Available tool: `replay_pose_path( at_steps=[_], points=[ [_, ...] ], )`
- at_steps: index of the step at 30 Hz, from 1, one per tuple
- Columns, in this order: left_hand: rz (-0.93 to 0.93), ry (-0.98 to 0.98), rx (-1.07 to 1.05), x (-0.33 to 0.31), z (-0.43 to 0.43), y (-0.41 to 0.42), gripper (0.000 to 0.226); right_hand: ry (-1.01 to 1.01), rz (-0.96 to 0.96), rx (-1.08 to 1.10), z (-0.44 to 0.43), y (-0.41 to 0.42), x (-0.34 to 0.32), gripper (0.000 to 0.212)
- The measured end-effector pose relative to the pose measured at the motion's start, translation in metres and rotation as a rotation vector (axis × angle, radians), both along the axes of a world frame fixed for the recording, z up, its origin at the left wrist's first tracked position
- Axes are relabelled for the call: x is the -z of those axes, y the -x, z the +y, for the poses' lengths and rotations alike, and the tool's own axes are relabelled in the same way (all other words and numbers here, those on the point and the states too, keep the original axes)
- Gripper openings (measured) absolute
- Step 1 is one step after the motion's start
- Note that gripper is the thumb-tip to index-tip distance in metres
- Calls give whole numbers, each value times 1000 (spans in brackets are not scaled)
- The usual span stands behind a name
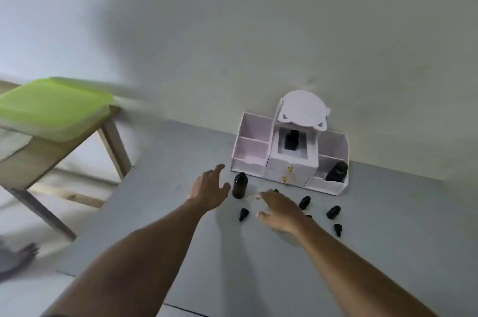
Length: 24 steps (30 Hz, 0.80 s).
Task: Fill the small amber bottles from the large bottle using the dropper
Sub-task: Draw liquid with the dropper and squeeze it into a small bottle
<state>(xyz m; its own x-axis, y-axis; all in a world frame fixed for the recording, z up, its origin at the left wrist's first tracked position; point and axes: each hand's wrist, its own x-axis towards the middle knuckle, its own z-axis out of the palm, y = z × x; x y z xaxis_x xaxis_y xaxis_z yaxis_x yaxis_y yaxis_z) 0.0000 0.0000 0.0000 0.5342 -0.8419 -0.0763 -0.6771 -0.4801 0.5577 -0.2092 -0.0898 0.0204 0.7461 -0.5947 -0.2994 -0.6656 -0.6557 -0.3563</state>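
Task apparently unstarted: left hand (210, 191) and right hand (280, 210), both spread and empty, reach toward the upright large bottle (239, 185) and small bottles (304, 202) at frame centre; no dropper held.

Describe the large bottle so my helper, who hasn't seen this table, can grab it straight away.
Find the white organizer against the wall on the grey table. Just in front of its left end stands the large bottle, upright beside the left hand. It is much the tallest of the dark bottles out on the tabletop; the others are small.
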Motion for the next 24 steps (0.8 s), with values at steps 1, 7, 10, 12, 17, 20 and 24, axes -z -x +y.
replay_pose_path(
  at_steps=[1,7,10,12,17,20,24],
  points=[
    [16,-14,-17,15,2,1,64,-14,-3,-13,4,-3,16,56],
    [150,153,-91,93,-6,-4,69,74,-173,-35,15,-18,105,63],
    [169,281,-90,107,-20,-3,69,204,-318,-38,16,-23,133,58],
    [177,350,-83,114,-28,-1,69,261,-407,-57,13,-24,150,51],
    [219,495,-100,127,-31,8,65,298,-565,-51,12,-20,168,37],
    [270,551,-117,127,-27,14,63,264,-637,-46,15,-18,163,34],
    [371,662,-169,127,-28,15,66,241,-714,-62,13,-18,164,26]
  ],
)
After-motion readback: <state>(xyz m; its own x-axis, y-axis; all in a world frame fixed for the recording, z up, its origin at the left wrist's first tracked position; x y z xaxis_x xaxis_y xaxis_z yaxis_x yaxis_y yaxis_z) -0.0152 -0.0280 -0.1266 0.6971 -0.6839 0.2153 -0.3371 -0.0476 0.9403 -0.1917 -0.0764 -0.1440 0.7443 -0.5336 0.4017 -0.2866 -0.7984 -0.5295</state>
